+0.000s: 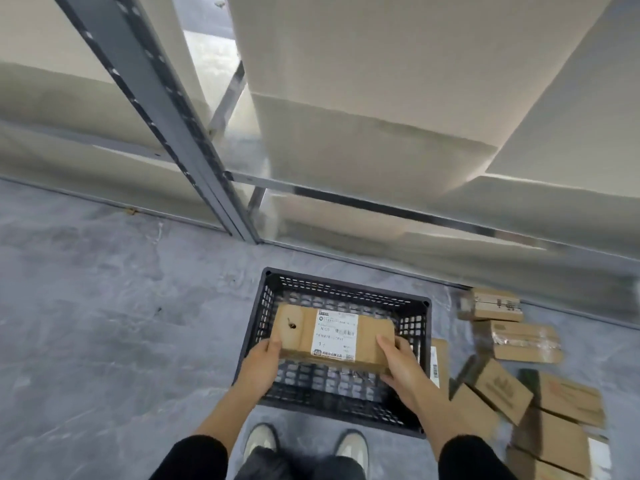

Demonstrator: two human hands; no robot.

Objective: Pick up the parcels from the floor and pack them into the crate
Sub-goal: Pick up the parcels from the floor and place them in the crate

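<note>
**Operator:** Start at my left. What is there?

**Spotter:** Grey floor (pixel 86 306) with open room, and the shelf rack's upright (pixel 194 133) behind it. Your crate (pixel 346 286) stands on the floor right in front of your shoes (pixel 261 441), open top up.

**Operator:** And my hands?

**Spotter:** Your left hand (pixel 263 362) grasps the left end of the parcel (pixel 334 336), thumb on top and fingers curled under. The parcel is over the crate's open mouth, between the two side walls. I cannot tell whether it is below the rim.

**Operator:** Which way does it lie?

**Spotter:** Its long axis runs left to right, along the crate's longer side, with the right end dipping a little. It lies flat with the white label facing up at you. Your right hand (pixel 401 365) grips the right end the same way, close to the crate's right wall.

**Operator:** Anything further right?

**Spotter:** A flat parcel (pixel 439 358) leans just beside the crate's right wall. Beyond it, loose parcels (pixel 519 344) lie scattered on the floor at mixed angles. Some overlap, and they reach toward the rack's bottom rail.
</note>
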